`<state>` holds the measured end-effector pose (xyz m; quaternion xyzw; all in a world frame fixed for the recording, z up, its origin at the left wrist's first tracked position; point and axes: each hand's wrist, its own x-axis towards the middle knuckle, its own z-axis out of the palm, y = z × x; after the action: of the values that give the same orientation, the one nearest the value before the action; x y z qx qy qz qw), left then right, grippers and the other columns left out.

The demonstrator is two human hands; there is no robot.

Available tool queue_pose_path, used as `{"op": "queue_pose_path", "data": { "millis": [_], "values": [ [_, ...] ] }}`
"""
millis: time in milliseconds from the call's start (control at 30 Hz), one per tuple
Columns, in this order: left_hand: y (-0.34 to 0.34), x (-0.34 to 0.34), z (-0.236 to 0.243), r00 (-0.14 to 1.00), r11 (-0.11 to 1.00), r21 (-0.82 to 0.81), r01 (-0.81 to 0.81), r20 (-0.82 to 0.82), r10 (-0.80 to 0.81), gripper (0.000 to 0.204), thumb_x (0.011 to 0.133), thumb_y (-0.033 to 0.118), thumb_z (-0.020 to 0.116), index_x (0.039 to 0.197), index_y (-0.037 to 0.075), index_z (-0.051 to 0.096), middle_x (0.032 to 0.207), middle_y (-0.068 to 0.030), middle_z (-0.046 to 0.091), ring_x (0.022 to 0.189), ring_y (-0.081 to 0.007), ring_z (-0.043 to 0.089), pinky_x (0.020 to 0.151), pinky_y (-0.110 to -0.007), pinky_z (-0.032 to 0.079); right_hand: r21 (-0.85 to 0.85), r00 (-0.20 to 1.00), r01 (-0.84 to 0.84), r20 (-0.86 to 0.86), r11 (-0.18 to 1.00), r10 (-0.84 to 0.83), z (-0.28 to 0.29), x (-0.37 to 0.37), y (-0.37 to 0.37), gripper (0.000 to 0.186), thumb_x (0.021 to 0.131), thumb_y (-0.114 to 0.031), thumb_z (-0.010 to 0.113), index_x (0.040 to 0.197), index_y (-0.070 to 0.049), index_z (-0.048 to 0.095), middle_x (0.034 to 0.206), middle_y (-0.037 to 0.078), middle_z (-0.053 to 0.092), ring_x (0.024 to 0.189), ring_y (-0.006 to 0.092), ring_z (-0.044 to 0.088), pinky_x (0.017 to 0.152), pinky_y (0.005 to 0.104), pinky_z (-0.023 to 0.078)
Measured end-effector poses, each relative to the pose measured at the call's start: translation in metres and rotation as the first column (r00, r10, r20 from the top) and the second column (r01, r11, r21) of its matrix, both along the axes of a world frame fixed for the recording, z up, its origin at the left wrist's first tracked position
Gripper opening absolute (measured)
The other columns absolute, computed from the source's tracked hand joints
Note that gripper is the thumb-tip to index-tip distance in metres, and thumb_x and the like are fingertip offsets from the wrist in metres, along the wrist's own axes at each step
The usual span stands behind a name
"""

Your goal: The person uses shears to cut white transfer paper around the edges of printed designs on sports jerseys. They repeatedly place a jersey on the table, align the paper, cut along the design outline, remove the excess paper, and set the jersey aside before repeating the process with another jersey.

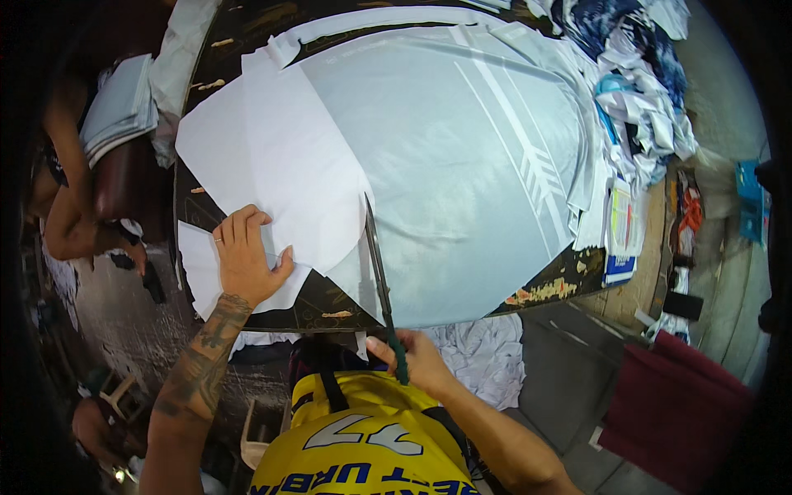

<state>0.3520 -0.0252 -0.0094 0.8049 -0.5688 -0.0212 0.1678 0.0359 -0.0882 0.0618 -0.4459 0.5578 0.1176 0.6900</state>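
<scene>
My left hand (250, 256) lies with its fingers spread on the white pattern piece (280, 148), pressing near its lower edge. In my right hand (419, 360) are large scissors (379, 268) with green-wrapped handles and long dark blades. The blades point away from me, their tips at the curved right edge of the white piece. Beneath and to the right spreads light grey fabric (445, 181) with white stripes and chevrons. Whether fabric sits between the blades I cannot tell. Another white piece (216, 268) lies partly under my left hand.
The dark worn table (544, 289) has peeling patches. Crumpled white and blue cloth (635, 99) heaps at the far right, above a packet (623, 219). Folded pale fabric (124, 103) is at the left, near another person's arm (78, 194). Maroon cloth (668, 412) hangs at the lower right.
</scene>
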Motion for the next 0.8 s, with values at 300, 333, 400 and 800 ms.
{"op": "queue_pose_path", "data": {
  "millis": [300, 333, 400, 800],
  "values": [
    [0.003, 0.0, -0.001, 0.999, 0.999, 0.035, -0.004, -0.04, 0.006, 0.064, 0.074, 0.034, 0.078, 0.126, 0.004, 0.054, 0.129, -0.0166, 0.053, 0.123, -0.0377, 0.049, 0.107, -0.053, 0.034, -0.006, 0.941, -0.337, -0.032, 0.942, 0.337, 0.002, 0.0, -0.1, 0.071, 0.088, -0.069, 0.079, 0.095, 0.001, 0.077, 0.078, 0.006, 0.07, 0.076, 0.0142, 0.061, 0.074, 0.0336, 0.052],
    [0.003, 0.0, -0.001, 0.998, 0.998, 0.06, -0.034, -0.057, 0.037, 0.064, 0.073, 0.034, 0.077, 0.126, 0.005, 0.054, 0.129, -0.0175, 0.053, 0.123, -0.0386, 0.049, 0.107, -0.054, 0.034, 0.028, 0.932, -0.353, -0.071, 0.935, 0.355, -0.001, 0.005, -0.109, 0.072, 0.087, -0.07, 0.079, 0.096, 0.002, 0.077, 0.078, 0.007, 0.069, 0.076, 0.0144, 0.061, 0.073, 0.0337, 0.052],
    [0.003, 0.0, -0.001, 0.998, 0.999, 0.035, -0.009, -0.057, 0.011, 0.065, 0.073, 0.035, 0.078, 0.126, 0.005, 0.054, 0.129, -0.0177, 0.053, 0.123, -0.0387, 0.049, 0.108, -0.055, 0.034, -0.025, 0.913, -0.408, -0.045, 0.913, 0.406, -0.001, 0.012, -0.12, 0.074, 0.086, -0.072, 0.079, 0.095, 0.001, 0.076, 0.076, 0.007, 0.068, 0.074, 0.0152, 0.061, 0.071, 0.0341, 0.051],
    [0.006, 0.002, -0.006, 0.995, 0.993, 0.11, -0.036, -0.091, 0.046, 0.06, 0.076, 0.04, 0.077, 0.121, 0.005, 0.059, 0.127, -0.0134, 0.054, 0.122, -0.0344, 0.05, 0.104, -0.054, 0.035, -0.088, 0.89, -0.456, -0.043, 0.886, 0.454, -0.007, 0.095, -0.179, 0.073, 0.083, -0.076, 0.078, 0.081, -0.003, 0.068, 0.069, 0.004, 0.059, 0.069, 0.0164, 0.056, 0.066, 0.0337, 0.048]
  ]
}}
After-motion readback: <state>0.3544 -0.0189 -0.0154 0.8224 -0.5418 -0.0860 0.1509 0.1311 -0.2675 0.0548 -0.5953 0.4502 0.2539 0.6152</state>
